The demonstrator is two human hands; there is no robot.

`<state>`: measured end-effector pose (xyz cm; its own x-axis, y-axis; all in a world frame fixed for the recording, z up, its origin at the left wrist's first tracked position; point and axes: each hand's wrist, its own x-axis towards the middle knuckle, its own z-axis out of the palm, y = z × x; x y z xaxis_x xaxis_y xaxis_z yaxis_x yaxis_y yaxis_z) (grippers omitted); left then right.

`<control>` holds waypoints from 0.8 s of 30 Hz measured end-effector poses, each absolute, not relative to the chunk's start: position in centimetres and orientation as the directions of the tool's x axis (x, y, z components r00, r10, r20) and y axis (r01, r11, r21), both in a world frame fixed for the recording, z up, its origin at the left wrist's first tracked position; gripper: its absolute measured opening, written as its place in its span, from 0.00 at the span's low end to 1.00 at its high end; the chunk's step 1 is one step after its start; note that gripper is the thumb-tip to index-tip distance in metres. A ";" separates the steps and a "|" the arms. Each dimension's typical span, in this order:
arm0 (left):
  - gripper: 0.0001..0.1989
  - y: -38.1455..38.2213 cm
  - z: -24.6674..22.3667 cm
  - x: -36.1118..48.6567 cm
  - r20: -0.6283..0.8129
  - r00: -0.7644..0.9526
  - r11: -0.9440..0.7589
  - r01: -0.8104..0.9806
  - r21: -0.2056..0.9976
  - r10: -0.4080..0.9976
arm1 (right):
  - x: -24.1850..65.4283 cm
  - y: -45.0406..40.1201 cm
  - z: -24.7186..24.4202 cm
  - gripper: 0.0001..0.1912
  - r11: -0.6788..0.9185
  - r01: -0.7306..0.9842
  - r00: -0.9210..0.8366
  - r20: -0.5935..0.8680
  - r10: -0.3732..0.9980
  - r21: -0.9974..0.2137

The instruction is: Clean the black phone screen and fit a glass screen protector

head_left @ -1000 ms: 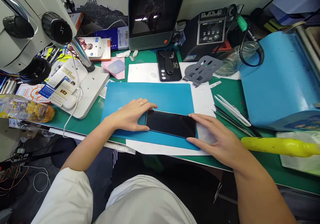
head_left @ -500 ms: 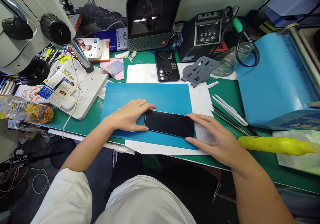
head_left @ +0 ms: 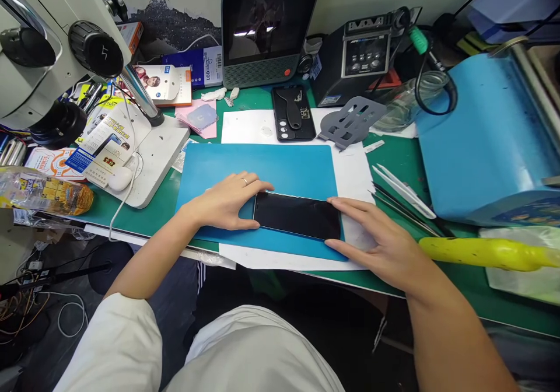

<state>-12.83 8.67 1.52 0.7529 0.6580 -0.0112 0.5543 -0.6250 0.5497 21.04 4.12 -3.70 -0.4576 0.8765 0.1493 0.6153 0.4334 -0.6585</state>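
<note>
A smartphone [head_left: 297, 215] with a dark screen lies face up, sideways, over the blue mat [head_left: 258, 164]. My left hand [head_left: 227, 202] grips its left end, thumb at the near corner and fingers at the far one; a ring is on one finger. At the opposite end, my right hand [head_left: 371, 234] holds the phone between thumb and fingers along its two long edges. White paper [head_left: 284, 259] shows from under the mat. Beyond the mat rests a black phone back part [head_left: 286, 125] with a dark tool on it.
A microscope [head_left: 100, 53] stands at the left, a screen device [head_left: 266, 30] at the back. To the right are a soldering station [head_left: 354, 59], a grey metal stand [head_left: 352, 122], tweezers [head_left: 405, 191], a blue machine [head_left: 485, 141] and a yellow bottle [head_left: 485, 253].
</note>
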 end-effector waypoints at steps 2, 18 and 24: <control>0.31 8.7 1.6 -12.8 -0.015 0.754 -0.628 0.558 0.543 0.657 | 21.0 4.1 -3.7 0.32 0.428 0.616 -0.458 0.142 0.878 -0.661; 0.32 8.7 2.2 -12.8 -0.042 0.754 -0.611 0.561 0.558 0.655 | 20.9 4.3 -3.6 0.32 0.439 0.629 -0.470 0.136 0.872 -0.642; 0.31 8.8 2.1 -12.8 -0.023 0.749 -0.609 0.556 0.565 0.662 | 20.8 4.4 -3.4 0.32 0.443 0.621 -0.480 0.134 0.867 -0.646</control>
